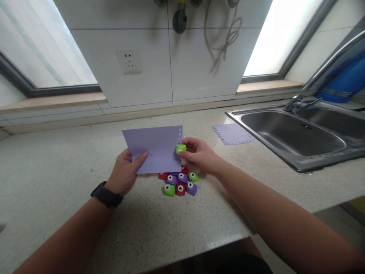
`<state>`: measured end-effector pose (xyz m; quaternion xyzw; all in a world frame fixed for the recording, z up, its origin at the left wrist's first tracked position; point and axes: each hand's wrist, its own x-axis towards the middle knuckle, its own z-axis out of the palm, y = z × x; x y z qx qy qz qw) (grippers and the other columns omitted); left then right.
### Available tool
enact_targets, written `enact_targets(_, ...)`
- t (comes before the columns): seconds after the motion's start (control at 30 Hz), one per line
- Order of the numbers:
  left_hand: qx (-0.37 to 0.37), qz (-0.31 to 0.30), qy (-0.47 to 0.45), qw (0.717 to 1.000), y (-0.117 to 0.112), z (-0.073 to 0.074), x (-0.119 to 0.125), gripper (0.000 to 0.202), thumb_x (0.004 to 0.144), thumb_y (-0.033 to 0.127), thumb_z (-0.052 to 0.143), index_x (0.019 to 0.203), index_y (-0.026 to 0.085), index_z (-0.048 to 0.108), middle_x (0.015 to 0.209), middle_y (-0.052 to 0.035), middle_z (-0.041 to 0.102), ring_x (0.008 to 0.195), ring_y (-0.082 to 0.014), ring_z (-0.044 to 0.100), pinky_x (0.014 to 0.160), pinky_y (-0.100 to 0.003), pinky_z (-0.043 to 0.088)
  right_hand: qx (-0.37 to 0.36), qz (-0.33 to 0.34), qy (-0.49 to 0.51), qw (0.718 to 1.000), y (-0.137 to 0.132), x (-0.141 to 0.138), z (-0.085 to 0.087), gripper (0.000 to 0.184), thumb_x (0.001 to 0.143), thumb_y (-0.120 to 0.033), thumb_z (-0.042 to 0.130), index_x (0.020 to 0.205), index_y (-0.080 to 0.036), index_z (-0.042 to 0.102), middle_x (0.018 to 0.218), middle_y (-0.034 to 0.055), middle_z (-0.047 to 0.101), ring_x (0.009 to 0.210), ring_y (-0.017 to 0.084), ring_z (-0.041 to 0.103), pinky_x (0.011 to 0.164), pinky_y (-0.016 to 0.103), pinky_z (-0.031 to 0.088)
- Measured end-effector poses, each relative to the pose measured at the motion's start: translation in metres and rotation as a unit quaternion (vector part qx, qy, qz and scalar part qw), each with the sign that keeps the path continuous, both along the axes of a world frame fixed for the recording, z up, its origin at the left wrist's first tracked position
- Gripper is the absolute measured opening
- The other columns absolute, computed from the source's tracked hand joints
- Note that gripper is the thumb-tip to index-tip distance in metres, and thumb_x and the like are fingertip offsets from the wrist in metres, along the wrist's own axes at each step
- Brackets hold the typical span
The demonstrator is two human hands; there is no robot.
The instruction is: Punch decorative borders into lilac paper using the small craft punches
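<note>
A sheet of purple paper (155,150) is tilted up above the counter, pinched at its lower left by my left hand (126,169), thumb in front. My right hand (201,154) grips a small green craft punch (180,148) at the paper's right edge, its thumb on the white button. A short column of punched holes runs down that edge above the punch. Below the sheet lie several more punches in red, green and purple, among them a red punch (180,189) and a purple punch (191,187); the paper hides some of them.
Another purple sheet (232,134) with punched edges lies flat near the steel sink (291,129) on the right. Tiny purple paper bits dot the speckled counter (137,232). A wall socket (129,61) and a hanging cable (225,42) are at the back.
</note>
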<state>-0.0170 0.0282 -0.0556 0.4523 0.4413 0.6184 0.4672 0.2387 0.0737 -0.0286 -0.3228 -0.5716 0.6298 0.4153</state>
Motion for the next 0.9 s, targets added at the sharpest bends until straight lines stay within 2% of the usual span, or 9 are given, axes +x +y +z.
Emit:
enact_targets(0.1, -0.002, 0.001, -0.004, 1.000, -0.0003, 0.0004, 0.0005, 0.051, 0.075, 0.035, 0.090, 0.120, 0.018, 0.072, 0.124, -0.0107, 0.074, 0.109, -0.0251, 0.071, 0.099, -0.038, 0.056, 0.001, 0.001, 0.000, 1.000, 0.0001, -0.0004, -0.0005, 0.036, 0.072, -0.031, 0.087, 0.098, -0.021, 0.065, 0.084, 0.0002, 0.067, 0.075, 0.014, 0.064, 0.073, 0.030, 0.055)
enact_targets(0.23, -0.009, -0.002, -0.010, 1.000, -0.0008, 0.0011, 0.0014, 0.049, 0.075, 0.034, 0.090, 0.117, 0.018, 0.072, 0.122, -0.0101, 0.075, 0.100, -0.0225, 0.073, 0.090, -0.035, 0.059, -0.001, 0.003, 0.002, 1.000, 0.0006, -0.0001, -0.0008, 0.037, 0.071, -0.031, 0.087, 0.098, -0.021, 0.065, 0.083, -0.0002, 0.067, 0.073, 0.014, 0.063, 0.070, 0.029, 0.054)
enact_targets(0.4, -0.019, 0.007, 0.000, 1.000, -0.0012, 0.0008, 0.0009, 0.052, 0.072, 0.036, 0.091, 0.117, 0.017, 0.072, 0.121, -0.0110, 0.075, 0.095, -0.0237, 0.073, 0.081, -0.034, 0.062, 0.006, 0.003, -0.012, 1.000, 0.0005, 0.0006, 0.0002, 0.038, 0.070, -0.033, 0.088, 0.097, -0.022, 0.064, 0.081, -0.0003, 0.066, 0.071, 0.014, 0.062, 0.068, 0.030, 0.054)
enact_targets(0.6, -0.015, 0.001, -0.007, 1.000, -0.0007, 0.0010, 0.0012, 0.049, 0.072, 0.034, 0.091, 0.114, 0.017, 0.073, 0.120, -0.0099, 0.075, 0.095, -0.0217, 0.073, 0.085, -0.032, 0.061, 0.015, 0.007, -0.025, 1.000, 0.0013, 0.0017, 0.0000, 0.036, 0.071, -0.033, 0.087, 0.096, -0.021, 0.064, 0.078, -0.0009, 0.064, 0.068, 0.013, 0.059, 0.063, 0.028, 0.051)
enact_targets(0.8, -0.018, 0.000, 0.007, 1.000, -0.0015, 0.0017, 0.0014, 0.052, 0.071, 0.038, 0.091, 0.116, 0.018, 0.073, 0.121, -0.0116, 0.075, 0.096, -0.0248, 0.073, 0.084, -0.037, 0.061, 0.023, 0.010, -0.031, 0.999, 0.0011, 0.0017, 0.0005, 0.033, 0.072, -0.034, 0.086, 0.093, -0.021, 0.064, 0.077, -0.0009, 0.062, 0.066, 0.013, 0.057, 0.062, 0.029, 0.050)
enact_targets(0.9, -0.015, 0.003, 0.005, 1.000, -0.0015, 0.0020, 0.0016, 0.052, 0.071, 0.037, 0.092, 0.115, 0.017, 0.073, 0.122, -0.0115, 0.075, 0.099, -0.0247, 0.073, 0.089, -0.037, 0.060, 0.015, 0.010, -0.031, 0.999, 0.0005, 0.0017, 0.0017, 0.035, 0.070, -0.034, 0.087, 0.093, -0.021, 0.064, 0.076, -0.0009, 0.062, 0.066, 0.013, 0.057, 0.061, 0.029, 0.050)
